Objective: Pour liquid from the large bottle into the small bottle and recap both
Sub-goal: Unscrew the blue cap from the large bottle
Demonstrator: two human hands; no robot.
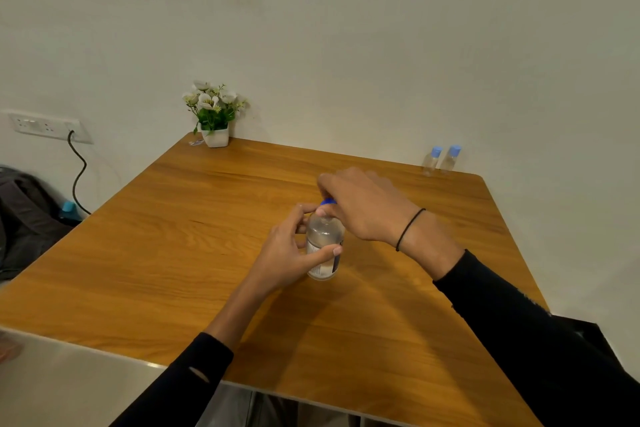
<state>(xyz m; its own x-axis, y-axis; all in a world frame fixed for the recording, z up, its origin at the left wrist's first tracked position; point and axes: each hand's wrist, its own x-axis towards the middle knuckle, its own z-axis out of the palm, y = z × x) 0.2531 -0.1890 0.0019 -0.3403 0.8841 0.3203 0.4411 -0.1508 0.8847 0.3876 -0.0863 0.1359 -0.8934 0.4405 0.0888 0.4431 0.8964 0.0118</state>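
You're twisting a blue cap [328, 202] on a clear bottle [323, 246] — over a wood-grained orange-brown table [173, 236], wearing black sleeves [519, 322].

right hand [360, 204] hides most of the blue cap [328, 202].

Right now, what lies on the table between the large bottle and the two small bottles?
Only bare table between large bottle and small bottles, though the right hand hides part.
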